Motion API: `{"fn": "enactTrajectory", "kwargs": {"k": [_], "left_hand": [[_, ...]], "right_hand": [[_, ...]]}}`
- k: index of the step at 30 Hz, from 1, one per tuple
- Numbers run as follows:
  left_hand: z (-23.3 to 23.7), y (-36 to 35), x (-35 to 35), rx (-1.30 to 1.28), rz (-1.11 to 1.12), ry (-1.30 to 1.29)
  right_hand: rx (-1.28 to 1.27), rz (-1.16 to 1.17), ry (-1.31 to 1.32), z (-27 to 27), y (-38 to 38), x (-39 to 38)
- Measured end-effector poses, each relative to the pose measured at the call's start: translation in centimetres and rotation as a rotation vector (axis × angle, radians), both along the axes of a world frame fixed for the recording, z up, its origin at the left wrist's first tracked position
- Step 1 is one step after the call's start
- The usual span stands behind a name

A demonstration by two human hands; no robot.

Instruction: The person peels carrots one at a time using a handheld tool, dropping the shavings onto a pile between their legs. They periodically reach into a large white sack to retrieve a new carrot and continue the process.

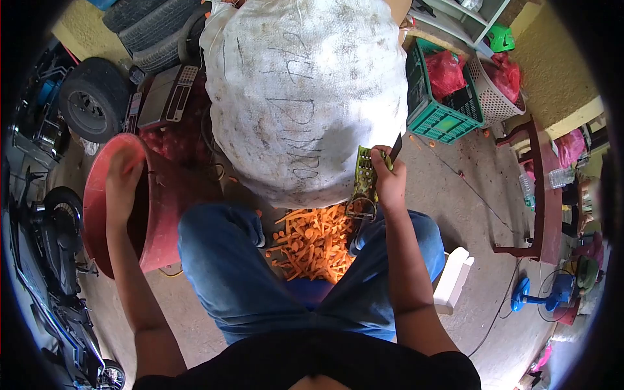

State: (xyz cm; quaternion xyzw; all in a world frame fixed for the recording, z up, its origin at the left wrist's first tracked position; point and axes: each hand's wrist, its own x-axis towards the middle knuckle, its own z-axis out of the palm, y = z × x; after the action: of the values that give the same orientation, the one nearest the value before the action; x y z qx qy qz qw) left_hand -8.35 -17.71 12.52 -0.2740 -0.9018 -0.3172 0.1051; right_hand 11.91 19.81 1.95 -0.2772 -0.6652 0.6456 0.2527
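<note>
My right hand (391,182) is wrapped round a flat green hand grater (365,172) with rows of holes, held in front of the big white sack (305,97). A dark, narrow strip (396,148) sticks up beside the same fist. My left hand (127,162) is blurred over the mouth of a red bucket (172,214) lying toward me; its fingers are smeared and something orange-red shows near them. Orange carrot-like peelings and slices (315,240) lie heaped on the floor between my feet, below the grater.
A green crate (442,120) and a pale basket (497,107) hold red net bags at the right. A weighing scale (169,97) and tyres (91,101) stand at the upper left. A white plastic piece (453,283) lies by my right knee. A motorcycle (58,260) is far left.
</note>
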Motion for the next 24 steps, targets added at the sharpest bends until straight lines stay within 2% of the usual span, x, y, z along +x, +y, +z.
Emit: {"fn": "enactTrajectory", "kwargs": {"k": [1, 3, 5, 6, 7, 9, 11, 14, 15, 17, 19, 23, 24], "left_hand": [[0.7, 2.1, -1.4, 0.071, -0.17, 0.01], [2.8, 8.0, -3.4, 0.039, -0.351, 0.27], [4.1, 13.5, -6.1, 0.18, -0.496, 0.192], [4.4, 16.2, -8.1, 0.167, -0.533, 0.201], [4.7, 18.8, -10.2, 0.153, -0.57, 0.21], [4.8, 23.8, -14.4, 0.038, -0.472, 0.332], [4.7, 27.2, -20.3, -0.035, -0.375, -0.154], [-0.4, 31.3, -29.7, -0.039, -0.461, -0.039], [-0.3, 32.0, -30.2, -0.389, -0.276, 0.128], [-0.4, 32.8, -31.0, -0.448, -0.243, 0.085], [-0.4, 33.3, -31.0, -0.571, -0.175, -0.002], [0.6, 33.7, -30.0, -0.757, -0.066, -0.131], [1.2, 34.1, -28.5, -0.902, -0.052, 0.004]], "right_hand": [[0.088, -0.024, 0.016, 0.0, 0.1, -0.1], [0.181, -0.056, 0.034, 0.0, 0.7, -0.3], [0.247, -0.225, 0.041, 0.2, 1.9, 0.0], [0.251, -0.236, 0.036, 0.2, 2.7, 0.2], [0.132, -0.338, 0.085, 0.0, 3.7, 0.3], [-0.041, -0.447, 0.209, -0.2, 5.4, 0.2], [-0.062, -0.465, 0.212, -0.4, 6.0, 0.0], [-0.028, -0.494, 0.143, -1.4, 7.2, -0.1], [-0.03, -0.489, 0.139, -1.2, 7.2, -0.2], [-0.033, -0.489, 0.135, -0.7, 7.1, -0.5], [-0.144, -0.502, 0.135, -0.4, 7.2, -0.7], [-0.137, -0.452, 0.075, -1.1, 7.9, -1.2], [-0.147, -0.438, 0.075, -1.1, 7.9, -1.4]]}}
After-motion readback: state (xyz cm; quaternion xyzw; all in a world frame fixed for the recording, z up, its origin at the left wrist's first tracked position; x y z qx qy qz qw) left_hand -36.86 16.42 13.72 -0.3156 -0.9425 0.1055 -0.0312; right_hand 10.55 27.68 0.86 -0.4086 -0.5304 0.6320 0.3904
